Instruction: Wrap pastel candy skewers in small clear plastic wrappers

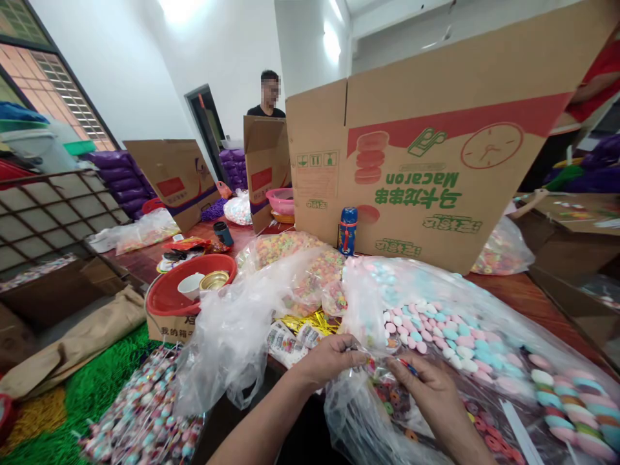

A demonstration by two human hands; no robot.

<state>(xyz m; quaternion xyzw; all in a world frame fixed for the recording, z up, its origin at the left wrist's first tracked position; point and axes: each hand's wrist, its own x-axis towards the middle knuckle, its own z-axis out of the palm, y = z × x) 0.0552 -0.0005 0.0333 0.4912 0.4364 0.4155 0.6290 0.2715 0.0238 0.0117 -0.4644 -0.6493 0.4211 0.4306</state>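
Note:
My left hand (pixel 334 357) and my right hand (pixel 426 381) are close together at the table's front edge. Each has thumb and fingers pinched. Between them is something small and clear with coloured bits, too small to name. Below my hands a clear plastic bag (pixel 356 413) holds ring-shaped candies (pixel 387 397), some red, some brownish. Beyond my right hand lies a large clear bag with pink, white and blue candy discs (pixel 448 336). Stacks of coloured discs (pixel 552 400) lie at the right beside white sticks (pixel 520 429). Gold twist ties (pixel 310 321) and printed packets (pixel 285 342) lie beyond my left hand.
A tall Macaron carton (pixel 416 219) stands across the table, a blue flask (pixel 348 230) before it. Left are a red basin (pixel 165 290), a bag of ring candies (pixel 320 261) and a heap of wrapped candy sticks (pixel 145 410). A person (pixel 267 97) stands behind another carton (pixel 256 165).

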